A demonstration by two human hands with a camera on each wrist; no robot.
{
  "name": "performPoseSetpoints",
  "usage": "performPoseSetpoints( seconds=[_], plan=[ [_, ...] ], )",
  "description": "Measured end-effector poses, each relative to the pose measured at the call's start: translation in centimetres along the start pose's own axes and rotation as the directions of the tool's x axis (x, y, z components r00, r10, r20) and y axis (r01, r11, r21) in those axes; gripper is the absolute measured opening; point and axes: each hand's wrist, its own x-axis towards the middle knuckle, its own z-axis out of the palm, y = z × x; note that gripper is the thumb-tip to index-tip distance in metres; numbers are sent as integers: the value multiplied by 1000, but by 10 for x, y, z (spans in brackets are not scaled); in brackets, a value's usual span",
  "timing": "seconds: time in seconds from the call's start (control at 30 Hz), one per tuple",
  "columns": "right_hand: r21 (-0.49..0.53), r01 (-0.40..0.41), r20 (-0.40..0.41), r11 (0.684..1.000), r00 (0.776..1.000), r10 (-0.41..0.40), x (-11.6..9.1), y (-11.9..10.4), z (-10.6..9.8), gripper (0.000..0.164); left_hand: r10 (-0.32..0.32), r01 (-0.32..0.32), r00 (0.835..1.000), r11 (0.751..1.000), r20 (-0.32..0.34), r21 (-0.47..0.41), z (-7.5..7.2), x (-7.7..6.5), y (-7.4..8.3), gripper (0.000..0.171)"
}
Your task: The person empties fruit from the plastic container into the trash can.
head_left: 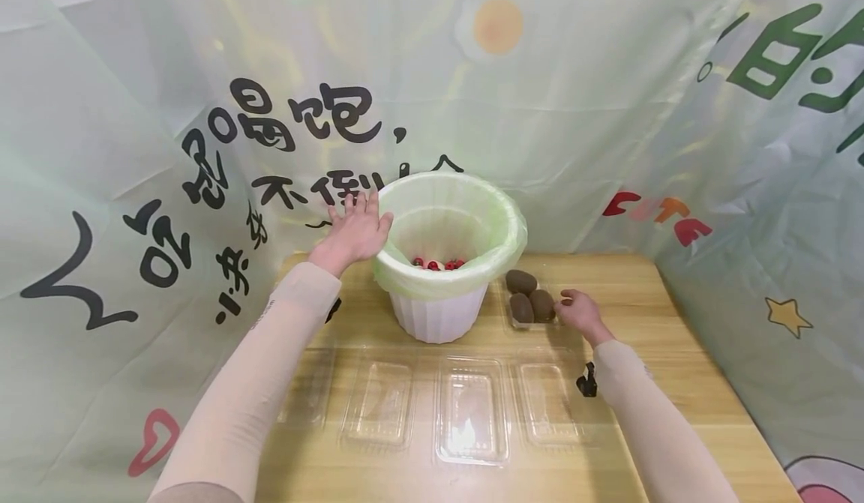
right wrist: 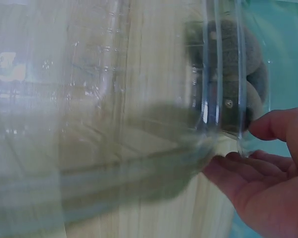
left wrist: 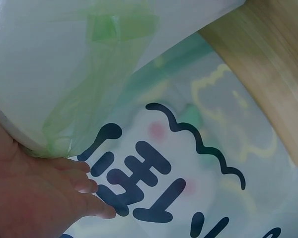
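A white bucket (head_left: 437,312) with a pale green bag liner (head_left: 509,244) folded over its rim stands at the back of the table. Small red fruits (head_left: 448,265) show inside it. My left hand (head_left: 358,233) rests with spread fingers against the bucket's left rim. In the left wrist view, its fingers (left wrist: 77,173) reach past the rim. Three brown kiwis (head_left: 542,305) sit in a clear plastic container (head_left: 529,326) right of the bucket. My right hand (head_left: 582,315) grips that container's right edge, thumb (right wrist: 273,125) above and other fingers lower down.
Several clear plastic trays, including one in the middle (head_left: 472,413), lie in a row across the front of the wooden table (head_left: 628,285). A small black object (head_left: 587,380) shows beside the right sleeve. Printed cloth (head_left: 574,113) hangs around the table's back and sides.
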Motion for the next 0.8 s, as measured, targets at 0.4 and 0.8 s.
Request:
performPoseSetpoints(
  seconds=[0.4, 0.8],
  plan=[
    [52, -13, 3, 999, 1000, 13, 5, 3, 11, 57, 1, -1, 1000, 1000, 1, 4, 1, 0, 0, 76],
    [346, -79, 66, 935, 996, 60, 5, 7, 9, 54, 2, -2, 1000, 1000, 4, 8, 0, 0, 0, 76]
  ],
)
